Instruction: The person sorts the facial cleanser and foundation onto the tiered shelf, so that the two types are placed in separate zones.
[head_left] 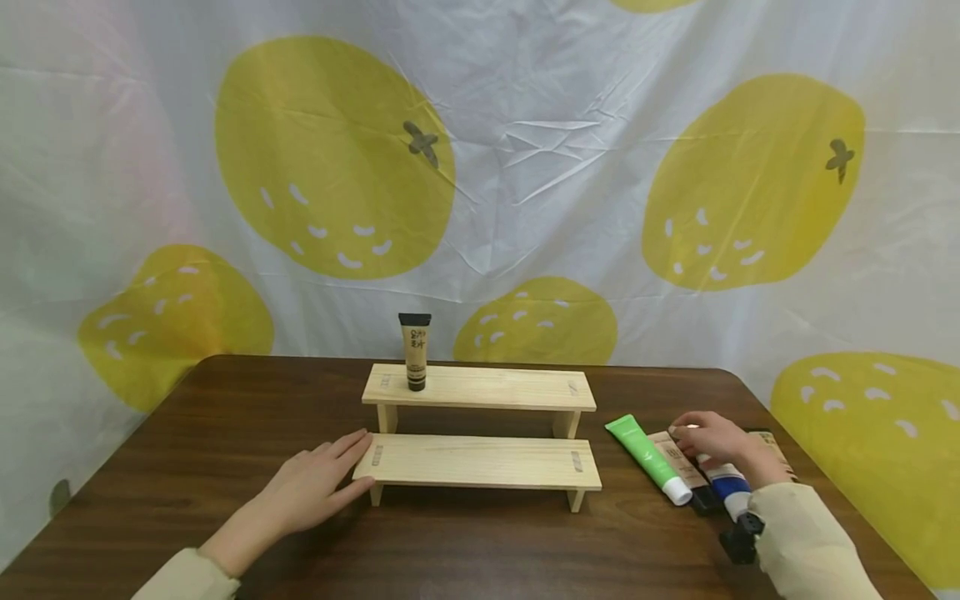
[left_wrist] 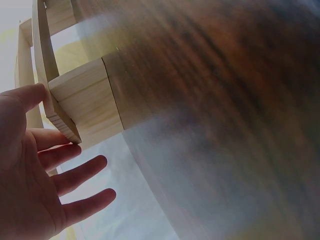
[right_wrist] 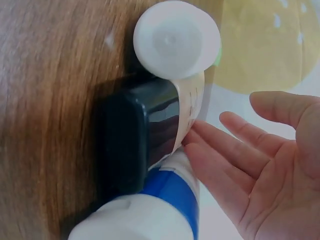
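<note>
My left hand (head_left: 311,487) rests at the left end of the lower step of a pale wooden two-step rack (head_left: 480,461). In the left wrist view its thumb (left_wrist: 34,95) touches the board's edge, and the other fingers are spread. A small beige tube with a black cap (head_left: 416,354) stands cap down on the upper step. My right hand (head_left: 716,446) hovers over lying tubes, fingers extended. In the right wrist view its fingertips are at a beige tube with a black cap (right_wrist: 162,117) and a white-and-blue tube (right_wrist: 170,187); contact is unclear.
A green tube with a white cap (head_left: 648,458) lies left of the other tubes. Another tube (head_left: 772,450) is partly hidden behind my right wrist. The dark wooden table (head_left: 465,550) ends at a white curtain with yellow fruit prints (head_left: 540,192).
</note>
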